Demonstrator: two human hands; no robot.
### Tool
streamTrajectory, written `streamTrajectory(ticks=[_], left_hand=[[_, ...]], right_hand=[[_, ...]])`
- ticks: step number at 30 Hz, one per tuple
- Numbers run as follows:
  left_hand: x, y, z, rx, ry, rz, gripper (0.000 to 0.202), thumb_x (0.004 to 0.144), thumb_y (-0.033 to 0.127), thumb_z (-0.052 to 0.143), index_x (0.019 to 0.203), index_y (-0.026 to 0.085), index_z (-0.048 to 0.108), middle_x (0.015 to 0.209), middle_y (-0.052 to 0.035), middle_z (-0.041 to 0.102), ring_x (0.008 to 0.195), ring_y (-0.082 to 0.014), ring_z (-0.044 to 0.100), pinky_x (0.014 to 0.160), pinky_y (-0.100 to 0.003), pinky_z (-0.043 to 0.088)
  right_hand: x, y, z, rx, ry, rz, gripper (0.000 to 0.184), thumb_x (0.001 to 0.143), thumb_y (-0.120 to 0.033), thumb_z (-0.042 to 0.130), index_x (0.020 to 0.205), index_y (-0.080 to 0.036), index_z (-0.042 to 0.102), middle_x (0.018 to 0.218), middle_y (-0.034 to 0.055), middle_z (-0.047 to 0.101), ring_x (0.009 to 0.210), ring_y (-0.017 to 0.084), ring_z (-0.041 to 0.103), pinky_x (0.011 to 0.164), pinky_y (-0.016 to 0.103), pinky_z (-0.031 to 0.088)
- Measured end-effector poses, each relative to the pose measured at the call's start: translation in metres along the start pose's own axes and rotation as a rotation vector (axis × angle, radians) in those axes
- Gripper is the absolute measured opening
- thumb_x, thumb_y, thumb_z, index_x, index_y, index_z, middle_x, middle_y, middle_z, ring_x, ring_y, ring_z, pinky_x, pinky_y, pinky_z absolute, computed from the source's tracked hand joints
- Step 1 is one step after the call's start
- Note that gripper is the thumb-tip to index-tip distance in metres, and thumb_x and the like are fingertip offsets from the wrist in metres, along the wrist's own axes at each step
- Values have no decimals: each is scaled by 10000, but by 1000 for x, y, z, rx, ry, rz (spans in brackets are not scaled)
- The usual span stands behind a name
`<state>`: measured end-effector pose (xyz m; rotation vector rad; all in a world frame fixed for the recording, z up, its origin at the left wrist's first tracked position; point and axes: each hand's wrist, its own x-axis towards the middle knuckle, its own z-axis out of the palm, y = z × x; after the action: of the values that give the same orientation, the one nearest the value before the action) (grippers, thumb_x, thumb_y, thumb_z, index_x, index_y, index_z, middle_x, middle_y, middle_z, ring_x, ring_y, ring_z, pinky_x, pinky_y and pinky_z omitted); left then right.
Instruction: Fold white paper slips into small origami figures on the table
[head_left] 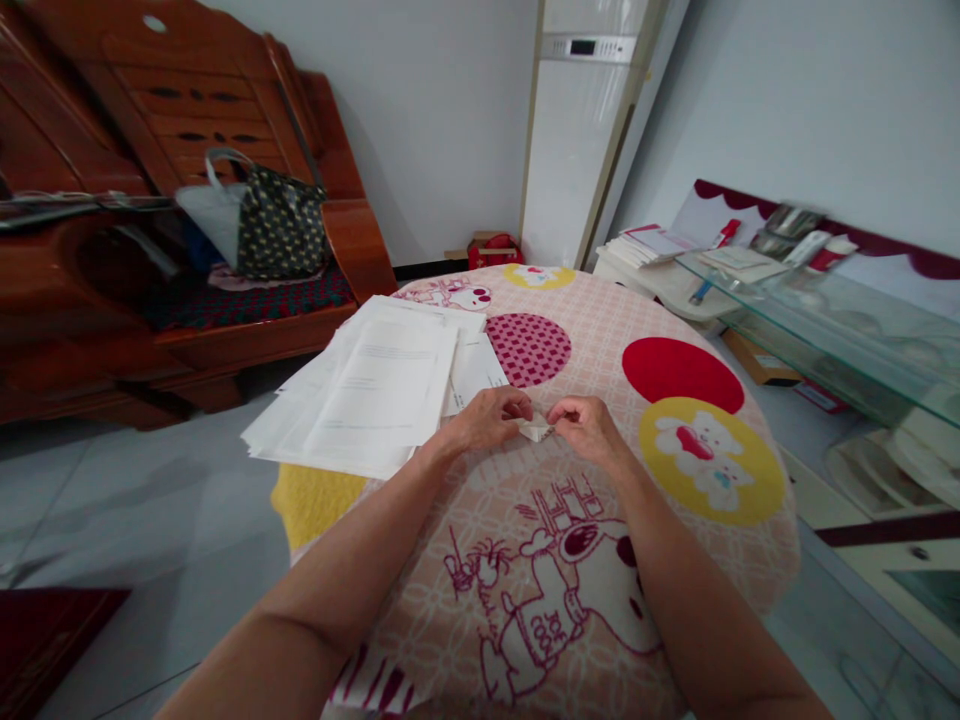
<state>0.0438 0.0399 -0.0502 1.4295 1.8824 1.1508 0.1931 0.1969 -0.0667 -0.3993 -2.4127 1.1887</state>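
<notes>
Both my hands meet near the middle of the round table, over a small folded piece of white paper (535,429). My left hand (489,418) pinches its left side, fingers curled. From the other side my right hand (587,424) grips the right edge between thumb and fingertips. The paper looks creased into a small, raised shape; its exact form is too small to tell. Just beyond my left hand lies a loose stack of printed white sheets (375,385), spread over the table's left part.
A patterned pink tablecloth (600,320) covers the table. At left stands a carved wooden sofa (202,90) with a dotted bag (281,225) on it. On the right, a glass-topped cabinet (847,320) holds papers and containers. A tall white air conditioner (574,150) stands behind.
</notes>
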Motion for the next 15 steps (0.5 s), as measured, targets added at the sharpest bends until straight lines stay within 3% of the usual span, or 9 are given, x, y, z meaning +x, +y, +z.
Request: streamTrajectory(ticks=[9,15], left_hand=[[-1,1,-4,194,51,-33,330,640,94,576,909,163,754,804,-34,695,672,-147,600,628,-244,441],[-1,3,-9,188,-20,-63,353,677,152,590,990,147,754,778,-22,695,619,-121,559,602,-229,417]], right_hand=[[1,-5,-6,-95,-12,-11,206,686,-90,563,651,-176,747,611,20,677,565,148,558,563,259,397],[1,-7,-15,-160,-81,28,291,704,-86,551,816,-145,813,645,27,705,573,144,569,562,244,402]])
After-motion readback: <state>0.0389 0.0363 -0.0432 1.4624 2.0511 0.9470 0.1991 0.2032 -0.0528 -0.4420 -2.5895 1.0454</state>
